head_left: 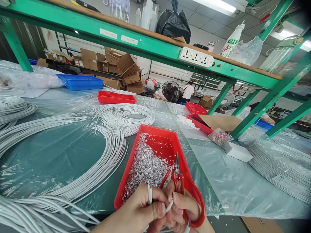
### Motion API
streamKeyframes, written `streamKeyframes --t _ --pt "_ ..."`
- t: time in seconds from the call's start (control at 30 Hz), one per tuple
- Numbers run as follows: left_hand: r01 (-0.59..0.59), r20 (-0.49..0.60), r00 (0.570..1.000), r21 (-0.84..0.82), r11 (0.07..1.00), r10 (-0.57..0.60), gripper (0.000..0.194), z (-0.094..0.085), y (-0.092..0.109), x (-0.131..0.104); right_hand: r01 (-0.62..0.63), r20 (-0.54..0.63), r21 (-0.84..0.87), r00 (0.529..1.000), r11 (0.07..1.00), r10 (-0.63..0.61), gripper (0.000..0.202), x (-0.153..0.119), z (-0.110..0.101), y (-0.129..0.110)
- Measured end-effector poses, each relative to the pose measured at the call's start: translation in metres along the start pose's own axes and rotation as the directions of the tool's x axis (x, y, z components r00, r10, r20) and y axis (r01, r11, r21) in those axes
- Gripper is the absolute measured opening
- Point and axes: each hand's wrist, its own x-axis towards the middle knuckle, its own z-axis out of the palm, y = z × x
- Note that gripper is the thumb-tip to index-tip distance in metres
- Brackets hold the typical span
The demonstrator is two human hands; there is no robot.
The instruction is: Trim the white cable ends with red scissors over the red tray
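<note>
My left hand [145, 207] pinches a white cable [169, 205] between thumb and fingers, and another piece of white cable passes over its fingers. Right beside it, my right hand [186, 205] has its fingertips closed at the same cable's end. Red-handled cutters [178, 174] lie at the right hand, their jaws pointing away over the tray. Both hands are above the near end of a red tray [181, 152] with many small silvery pieces [148, 161] in it. The lower fingers are partly hidden.
Coiled white cables [107, 161] cover the left side of the table. More red trays [116, 97], a blue tray [82, 82] and a white box [238, 152] stand farther off. A green shelf frame [150, 42] crosses above. A person [188, 91] is in the background.
</note>
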Motion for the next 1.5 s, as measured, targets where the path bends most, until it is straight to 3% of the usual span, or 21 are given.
streamKeyframes --t 0.1,0.27,0.37,0.47,0.57,0.73,0.87,1.0,1.13,1.23,1.3,1.37,1.43,1.5 --pt "0.008 -0.012 1.0 0.038 0.999 -0.007 0.053 -0.002 0.003 0.001 0.027 -0.007 -0.059 1.0 0.998 -0.028 0.023 0.001 0.0 -0.003" --pt "-0.048 0.046 0.997 -0.207 0.977 0.059 0.042 -0.003 -0.003 0.009 0.147 -0.16 -0.195 0.971 0.97 -0.179 0.021 0.004 0.004 -0.001" --pt "-0.04 0.022 0.999 -0.226 0.973 0.046 0.042 -0.003 -0.005 0.01 0.136 -0.305 -0.301 0.924 0.944 -0.23 0.032 0.002 0.006 0.002" --pt "-0.021 -0.008 1.0 -0.205 0.979 0.02 0.044 -0.003 -0.003 0.008 0.153 -0.378 -0.477 0.853 0.865 -0.359 0.035 -0.001 0.01 0.001" --pt "-0.004 -0.051 0.999 -0.124 0.992 -0.003 0.048 -0.002 -0.002 0.008 0.181 -0.365 -0.584 0.812 0.791 -0.455 0.025 -0.002 0.02 -0.005" --pt "0.017 -0.094 0.995 -0.005 1.0 -0.017 0.051 0.002 -0.003 0.007 0.123 -0.373 -0.624 0.821 0.771 -0.433 0.014 -0.003 0.029 -0.015" --pt "0.02 -0.064 0.998 -0.005 1.0 -0.02 0.052 0.001 -0.005 0.006 0.096 -0.289 -0.679 0.876 0.728 -0.385 0.009 -0.006 0.019 -0.022" --pt "0.03 -0.01 0.999 0.0 1.0 -0.03 0.051 0.001 -0.004 0.005 0.101 -0.111 -0.757 0.954 0.645 -0.28 0.01 -0.008 -0.001 -0.026" --pt "0.157 0.02 0.987 0.13 0.979 -0.161 0.022 0.008 0.003 0.002 0.055 -0.065 -0.821 0.98 0.568 -0.188 0.015 -0.002 -0.004 -0.029" --pt "0.208 -0.056 0.978 0.227 0.951 -0.2 0.018 0.012 0.006 0.001 -0.01 -0.142 -0.879 0.96 0.476 -0.242 0.027 0.006 -0.005 -0.033" --pt "0.109 -0.153 0.987 0.373 0.921 -0.055 0.027 0.01 0.004 0.002 -0.044 -0.197 -0.917 0.914 0.397 -0.355 0.027 0.011 -0.012 -0.038" --pt "0.018 -0.232 0.967 0.47 0.882 0.104 0.039 0.005 -0.001 0.003 -0.049 -0.2 -0.945 0.87 0.324 -0.451 0.024 0.012 -0.022 -0.044" --pt "-0.035 -0.265 0.956 0.338 0.94 0.13 0.047 -0.001 -0.008 0.004 -0.025 -0.175 -0.955 0.852 0.295 -0.493 0.038 0.008 -0.031 -0.052" --pt "-0.092 -0.238 0.966 0.044 0.995 0.1 0.05 -0.005 -0.014 0.006 0.022 -0.11 -0.971 0.842 0.238 -0.528 0.049 -0.003 -0.035 -0.062"
